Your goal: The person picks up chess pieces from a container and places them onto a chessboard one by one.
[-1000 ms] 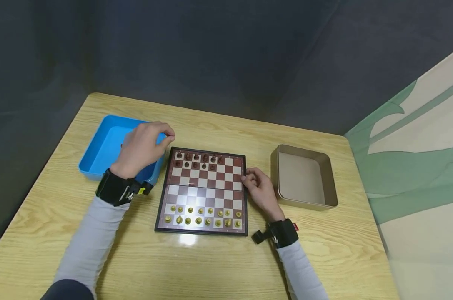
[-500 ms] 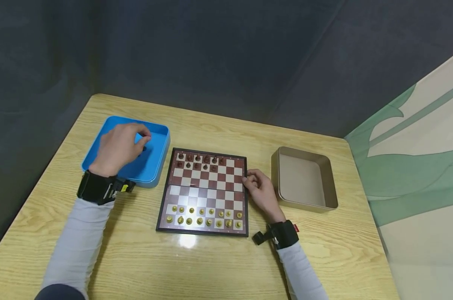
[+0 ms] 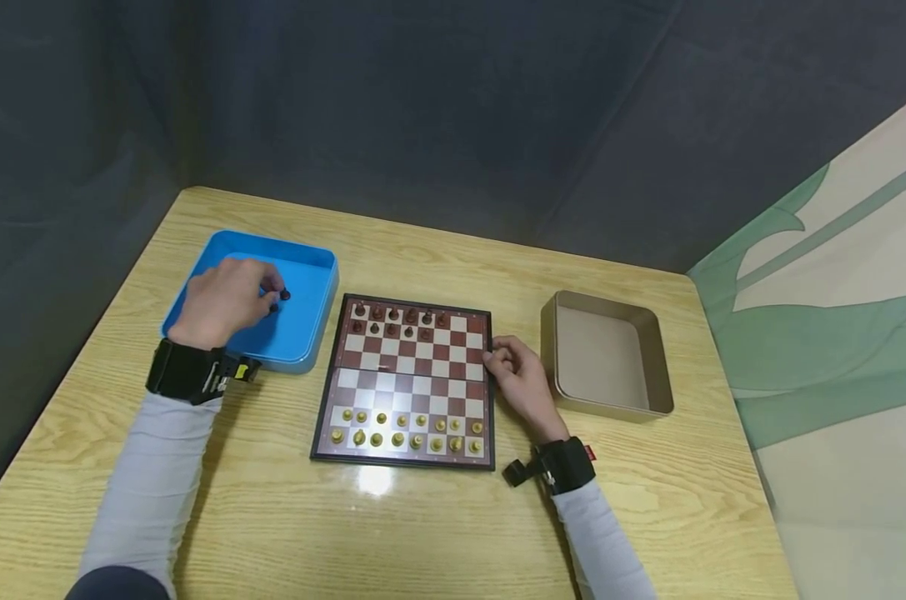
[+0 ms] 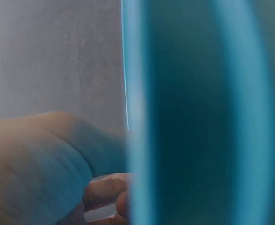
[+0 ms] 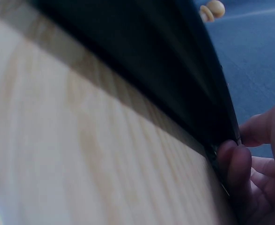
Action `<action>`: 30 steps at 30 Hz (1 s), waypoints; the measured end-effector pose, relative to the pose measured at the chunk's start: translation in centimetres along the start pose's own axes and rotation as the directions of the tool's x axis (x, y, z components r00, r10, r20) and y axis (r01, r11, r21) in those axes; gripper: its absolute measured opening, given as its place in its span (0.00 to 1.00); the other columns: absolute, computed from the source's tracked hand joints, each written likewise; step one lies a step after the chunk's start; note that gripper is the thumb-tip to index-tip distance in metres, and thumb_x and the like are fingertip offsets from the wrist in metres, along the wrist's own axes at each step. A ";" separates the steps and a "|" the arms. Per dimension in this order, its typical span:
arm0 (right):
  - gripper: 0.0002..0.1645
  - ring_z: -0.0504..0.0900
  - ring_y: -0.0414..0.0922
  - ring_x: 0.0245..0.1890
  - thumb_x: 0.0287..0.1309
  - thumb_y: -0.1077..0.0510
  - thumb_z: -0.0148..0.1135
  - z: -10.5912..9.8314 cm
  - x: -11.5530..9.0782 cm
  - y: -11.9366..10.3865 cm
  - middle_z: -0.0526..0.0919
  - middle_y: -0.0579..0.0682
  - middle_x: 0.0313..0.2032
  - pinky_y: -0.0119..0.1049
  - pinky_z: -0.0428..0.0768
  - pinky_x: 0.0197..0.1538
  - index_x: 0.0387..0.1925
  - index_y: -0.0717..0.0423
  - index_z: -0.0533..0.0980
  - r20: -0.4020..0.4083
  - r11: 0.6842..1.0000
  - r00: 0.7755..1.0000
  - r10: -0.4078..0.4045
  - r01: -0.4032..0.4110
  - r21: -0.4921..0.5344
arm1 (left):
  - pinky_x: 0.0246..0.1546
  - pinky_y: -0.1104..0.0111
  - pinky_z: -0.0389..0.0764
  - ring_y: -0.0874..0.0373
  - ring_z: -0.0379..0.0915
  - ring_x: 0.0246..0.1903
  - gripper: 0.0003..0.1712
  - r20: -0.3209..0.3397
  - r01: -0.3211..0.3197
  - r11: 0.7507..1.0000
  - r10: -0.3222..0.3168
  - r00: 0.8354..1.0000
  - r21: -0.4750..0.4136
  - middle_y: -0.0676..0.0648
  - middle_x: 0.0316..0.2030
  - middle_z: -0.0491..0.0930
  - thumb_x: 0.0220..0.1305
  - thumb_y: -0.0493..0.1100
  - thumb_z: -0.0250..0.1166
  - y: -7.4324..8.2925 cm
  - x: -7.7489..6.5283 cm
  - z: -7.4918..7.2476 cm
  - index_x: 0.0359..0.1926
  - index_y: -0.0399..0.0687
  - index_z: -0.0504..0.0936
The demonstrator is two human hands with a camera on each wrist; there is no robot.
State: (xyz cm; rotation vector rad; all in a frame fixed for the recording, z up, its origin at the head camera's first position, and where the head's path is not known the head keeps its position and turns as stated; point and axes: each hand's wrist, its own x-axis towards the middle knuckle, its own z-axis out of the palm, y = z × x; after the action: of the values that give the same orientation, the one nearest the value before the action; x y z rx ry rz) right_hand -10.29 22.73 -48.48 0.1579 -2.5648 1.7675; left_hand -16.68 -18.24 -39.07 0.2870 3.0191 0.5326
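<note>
My left hand (image 3: 223, 302) reaches down into the blue tray (image 3: 319, 321), its fingertips right at a dark chess piece (image 3: 285, 295). Another dark piece (image 3: 274, 308) lies by the thumb. In the left wrist view the tray's wall hides the fingertips; whether they pinch a piece I cannot tell. My right hand (image 3: 523, 379) pinches the right edge of the chessboard (image 3: 403, 387); the right wrist view has finger and thumb on the dark frame (image 5: 142, 61). Dark chess pieces (image 3: 392, 315) stand along the board's far side, gold ones (image 3: 397, 439) in two near rows.
To the right of the board stands a tan metal tin (image 3: 666, 367), close beside my right hand. Everything rests on a wooden table (image 3: 392, 533). A dark curtain (image 3: 437, 125) hangs behind the table, and a patterned cloth (image 3: 858, 350) is at the right.
My left hand has moved left and down from over the tray's right side to the dark pieces inside it. The right hand stays at the board's edge.
</note>
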 end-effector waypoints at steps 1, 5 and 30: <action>0.15 0.68 0.42 0.21 0.53 0.58 0.57 0.0 0.0 0.1 0.73 0.54 0.25 0.29 0.67 0.24 0.42 0.61 0.70 -0.004 1.000 1.000 -0.002 0.002 -0.004 | 0.24 0.53 0.68 0.45 0.70 0.34 0.09 0.013 0.011 1.000 -0.011 1.000 0.005 0.44 0.36 0.77 0.56 0.43 0.59 0.0 0.0 0.0 0.38 0.47 0.79; 0.14 0.67 0.41 0.21 0.53 0.57 0.57 0.2 0.1 0.3 0.73 0.51 0.24 0.29 0.67 0.23 0.41 0.58 0.70 -0.020 1.000 1.000 -0.004 0.004 0.000 | 0.25 0.52 0.68 0.45 0.70 0.33 0.10 0.066 0.046 0.999 -0.048 0.997 0.024 0.42 0.36 0.76 0.56 0.43 0.59 0.0 0.0 0.1 0.39 0.47 0.78; 0.15 0.66 0.43 0.18 0.54 0.61 0.56 -0.1 -0.3 -1.8 0.71 0.58 0.23 0.30 0.65 0.19 0.41 0.66 0.69 0.009 1.000 1.000 0.003 -0.003 0.011 | 0.20 0.58 0.65 0.48 0.69 0.26 0.04 0.067 0.062 0.997 -0.065 0.996 0.040 0.45 0.27 0.75 0.55 0.42 0.60 -0.4 0.1 0.6 0.31 0.47 0.77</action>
State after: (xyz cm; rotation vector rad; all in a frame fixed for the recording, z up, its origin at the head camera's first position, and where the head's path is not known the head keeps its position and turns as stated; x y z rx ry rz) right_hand -9.85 22.17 -46.76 0.1626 -2.5625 1.7867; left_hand -16.79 -18.39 -39.77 0.2062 2.9640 0.4514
